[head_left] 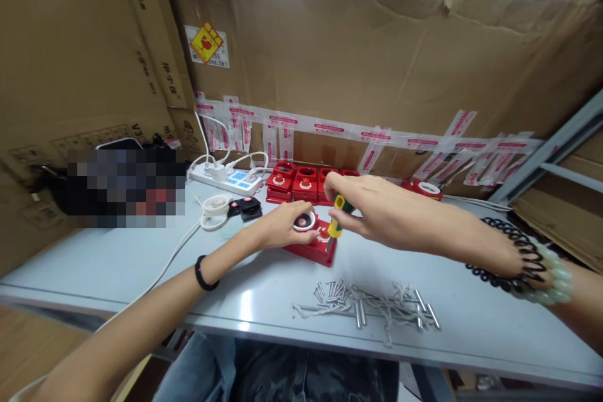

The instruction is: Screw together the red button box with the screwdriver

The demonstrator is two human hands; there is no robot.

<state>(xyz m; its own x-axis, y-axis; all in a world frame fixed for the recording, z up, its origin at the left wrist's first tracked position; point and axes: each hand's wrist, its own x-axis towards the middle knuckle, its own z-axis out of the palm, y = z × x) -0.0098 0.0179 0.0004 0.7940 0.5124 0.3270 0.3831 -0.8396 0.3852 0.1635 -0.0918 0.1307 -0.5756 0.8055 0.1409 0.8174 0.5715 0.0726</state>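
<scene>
The left hand (288, 224) holds, between thumb and fingers, the white ring (296, 227) of the red box (311, 253) on the counter (207, 282). The right hand (377, 208) grips a yellow-green screwdriver (335, 228), its tip at the box's right end.

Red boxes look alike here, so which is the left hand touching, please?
The frontmost red box, under the left hand; the other boxes stand farther back, near the cardboard.
</scene>
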